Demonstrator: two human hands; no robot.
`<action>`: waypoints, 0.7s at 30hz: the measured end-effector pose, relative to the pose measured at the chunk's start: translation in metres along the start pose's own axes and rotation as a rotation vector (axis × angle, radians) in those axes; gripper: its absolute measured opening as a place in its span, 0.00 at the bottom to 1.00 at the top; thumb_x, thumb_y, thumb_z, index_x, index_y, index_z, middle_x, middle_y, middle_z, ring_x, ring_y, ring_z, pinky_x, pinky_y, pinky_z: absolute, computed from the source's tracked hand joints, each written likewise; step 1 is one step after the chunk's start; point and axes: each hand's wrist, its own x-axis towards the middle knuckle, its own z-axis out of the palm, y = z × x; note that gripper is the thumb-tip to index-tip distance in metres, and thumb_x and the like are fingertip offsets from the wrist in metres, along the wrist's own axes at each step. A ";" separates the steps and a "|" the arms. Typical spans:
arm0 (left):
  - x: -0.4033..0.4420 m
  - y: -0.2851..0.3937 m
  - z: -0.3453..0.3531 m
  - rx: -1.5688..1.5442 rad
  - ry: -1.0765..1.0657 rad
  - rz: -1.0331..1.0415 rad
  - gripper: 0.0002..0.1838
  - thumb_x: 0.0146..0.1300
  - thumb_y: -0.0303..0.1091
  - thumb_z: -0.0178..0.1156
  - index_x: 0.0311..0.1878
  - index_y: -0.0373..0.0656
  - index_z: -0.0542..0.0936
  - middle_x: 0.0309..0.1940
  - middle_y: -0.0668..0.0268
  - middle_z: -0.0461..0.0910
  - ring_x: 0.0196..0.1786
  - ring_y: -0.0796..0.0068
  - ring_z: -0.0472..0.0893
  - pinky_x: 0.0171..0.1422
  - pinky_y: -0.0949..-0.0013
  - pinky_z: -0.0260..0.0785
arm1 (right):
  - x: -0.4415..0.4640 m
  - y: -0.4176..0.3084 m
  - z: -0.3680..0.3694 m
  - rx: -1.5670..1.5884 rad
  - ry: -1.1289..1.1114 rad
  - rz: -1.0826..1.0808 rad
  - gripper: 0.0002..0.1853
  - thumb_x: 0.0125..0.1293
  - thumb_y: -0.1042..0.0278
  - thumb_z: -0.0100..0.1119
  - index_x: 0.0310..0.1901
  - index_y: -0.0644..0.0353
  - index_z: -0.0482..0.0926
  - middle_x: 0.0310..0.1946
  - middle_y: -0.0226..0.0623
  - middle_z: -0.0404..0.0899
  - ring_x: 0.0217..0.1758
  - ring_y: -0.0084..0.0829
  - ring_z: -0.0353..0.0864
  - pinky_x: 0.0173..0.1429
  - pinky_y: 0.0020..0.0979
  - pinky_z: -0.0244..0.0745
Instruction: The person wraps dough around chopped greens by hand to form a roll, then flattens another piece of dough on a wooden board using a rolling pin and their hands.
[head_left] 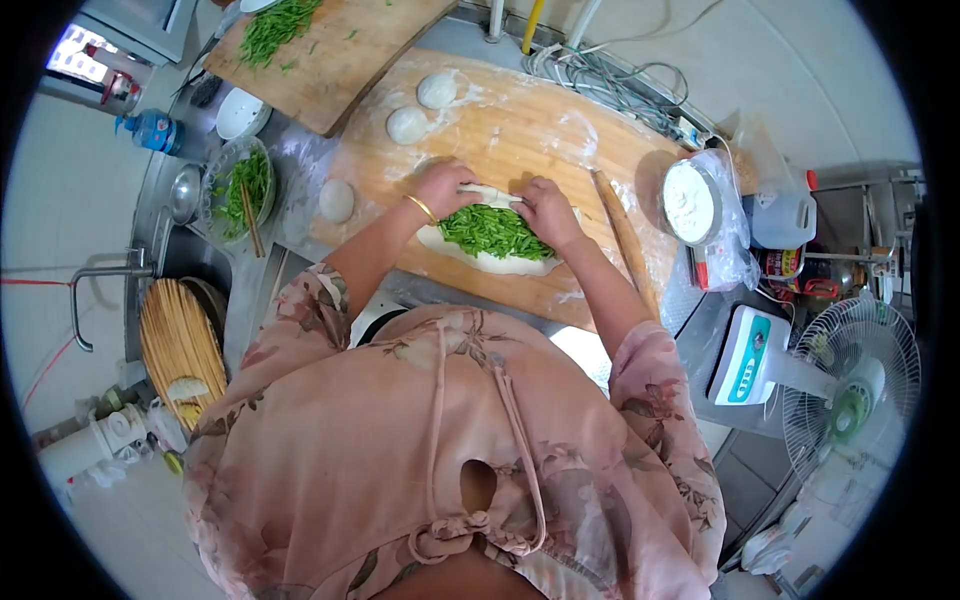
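A flat sheet of dough (485, 262) lies on the floured wooden board (375, 215), covered with chopped greens (495, 232). Its far edge is lifted and folded toward the greens. My left hand (441, 188) pinches the left part of that edge, with a gold bangle on the wrist. At the right part of the same edge, my right hand (547, 208) has its fingers closed on the dough. The near edge of the sheet lies flat on the board.
Three dough balls rest on the board, one (337, 201) at left. A rolling pin (625, 240) lies right of the dough. Farther right are a flour container (690, 203), scale (745, 355) and fan (850, 390). At left stands a bowl of greens with chopsticks (240, 190).
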 end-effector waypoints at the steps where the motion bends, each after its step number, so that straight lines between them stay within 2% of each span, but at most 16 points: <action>1: 0.001 -0.002 -0.003 -0.071 0.017 -0.033 0.16 0.50 0.36 0.72 0.42 0.41 0.85 0.38 0.58 0.81 0.45 0.59 0.80 0.51 0.61 0.72 | 0.003 -0.002 -0.002 0.015 0.004 0.037 0.12 0.56 0.69 0.68 0.42 0.61 0.83 0.37 0.47 0.79 0.45 0.49 0.77 0.52 0.42 0.74; 2: 0.003 -0.005 -0.005 -0.142 0.034 -0.067 0.15 0.50 0.35 0.72 0.42 0.41 0.85 0.38 0.59 0.81 0.45 0.59 0.80 0.51 0.61 0.72 | 0.007 -0.005 -0.003 0.029 0.007 0.074 0.13 0.56 0.68 0.68 0.42 0.61 0.83 0.37 0.46 0.79 0.45 0.48 0.77 0.52 0.42 0.74; 5: 0.001 -0.023 -0.024 0.054 -0.091 -0.029 0.15 0.50 0.35 0.72 0.42 0.42 0.85 0.37 0.60 0.82 0.45 0.59 0.80 0.51 0.62 0.73 | 0.021 -0.010 0.000 -0.023 -0.040 0.042 0.14 0.56 0.65 0.68 0.44 0.61 0.83 0.38 0.46 0.79 0.47 0.48 0.77 0.53 0.42 0.74; 8: 0.001 -0.025 -0.028 0.082 -0.167 -0.008 0.15 0.50 0.34 0.72 0.42 0.42 0.85 0.36 0.60 0.81 0.45 0.60 0.80 0.51 0.62 0.73 | 0.027 -0.016 0.011 -0.018 -0.112 0.031 0.15 0.56 0.66 0.68 0.44 0.60 0.83 0.39 0.46 0.79 0.48 0.48 0.77 0.54 0.42 0.73; 11: 0.003 -0.031 -0.018 0.123 -0.120 0.021 0.15 0.50 0.33 0.72 0.42 0.41 0.84 0.36 0.60 0.81 0.44 0.60 0.80 0.50 0.63 0.73 | 0.024 -0.012 0.018 -0.082 -0.083 -0.057 0.15 0.57 0.67 0.68 0.47 0.59 0.83 0.40 0.46 0.78 0.49 0.48 0.77 0.54 0.41 0.74; 14: -0.001 -0.021 -0.027 0.064 -0.154 -0.050 0.16 0.49 0.34 0.72 0.43 0.41 0.84 0.37 0.61 0.80 0.44 0.60 0.80 0.50 0.64 0.72 | 0.024 -0.012 0.020 -0.109 -0.080 -0.064 0.15 0.57 0.67 0.68 0.45 0.60 0.84 0.40 0.45 0.79 0.49 0.48 0.78 0.54 0.41 0.74; 17: -0.004 -0.037 -0.017 -0.186 0.024 -0.082 0.18 0.48 0.34 0.73 0.44 0.42 0.84 0.38 0.61 0.80 0.44 0.61 0.80 0.50 0.65 0.73 | 0.029 -0.023 0.008 0.066 -0.124 0.163 0.14 0.56 0.67 0.68 0.44 0.60 0.84 0.41 0.45 0.79 0.48 0.48 0.78 0.53 0.41 0.75; 20: -0.001 -0.036 -0.023 -0.053 -0.077 -0.047 0.19 0.47 0.33 0.74 0.45 0.43 0.85 0.38 0.60 0.80 0.43 0.61 0.80 0.49 0.65 0.73 | 0.031 -0.027 -0.002 -0.188 -0.216 0.139 0.13 0.56 0.67 0.68 0.42 0.61 0.84 0.40 0.45 0.79 0.47 0.48 0.78 0.52 0.41 0.75; 21: 0.000 -0.035 -0.023 -0.012 -0.087 -0.027 0.18 0.46 0.33 0.73 0.44 0.43 0.85 0.38 0.60 0.80 0.43 0.61 0.80 0.49 0.65 0.73 | 0.031 -0.025 -0.003 -0.164 -0.236 0.174 0.13 0.56 0.67 0.68 0.42 0.61 0.84 0.40 0.46 0.78 0.48 0.48 0.78 0.52 0.41 0.75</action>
